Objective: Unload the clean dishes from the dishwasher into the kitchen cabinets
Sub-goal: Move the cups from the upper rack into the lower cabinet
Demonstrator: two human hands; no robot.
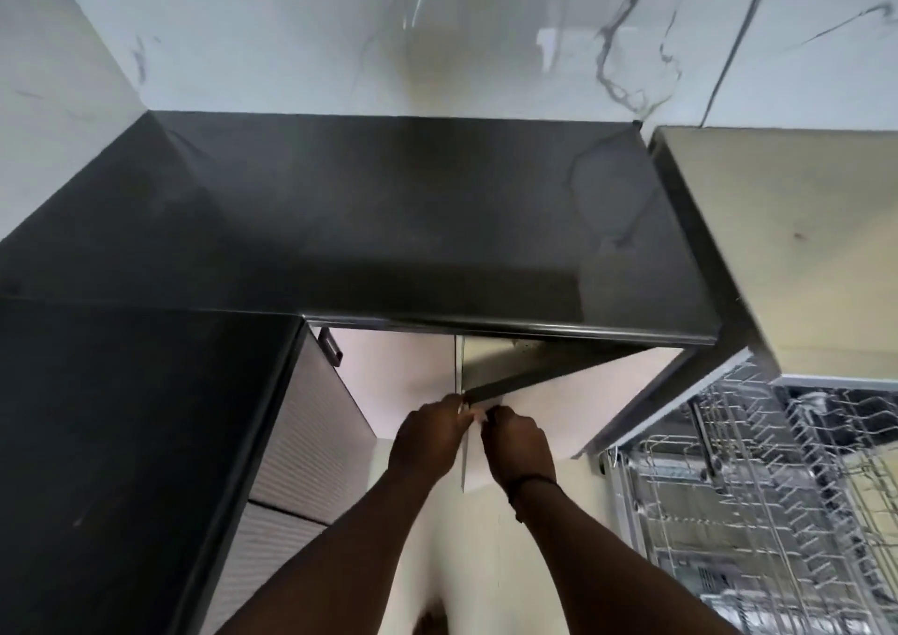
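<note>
Under the black countertop (388,221) are two pale pink cabinet doors. My left hand (430,437) pinches the inner edge of the left door (398,372). Close beside it, my right hand (517,445), with a dark band on its wrist, grips the inner edge of the right door (597,391). The doors stand slightly apart at the top, and a dark wedge of the cabinet's inside (505,362) shows between them. Neither hand holds a dish. The dishwasher's wire rack (758,488) is pulled out at the lower right; I make out no dishes in it.
A second black counter (121,440) runs along the left, with ribbed grey cabinet fronts (311,435) and a handle (330,342) below it. A beige panel (802,245) stands right of the countertop above the dishwasher. White marbled wall tiles (340,26) lie behind.
</note>
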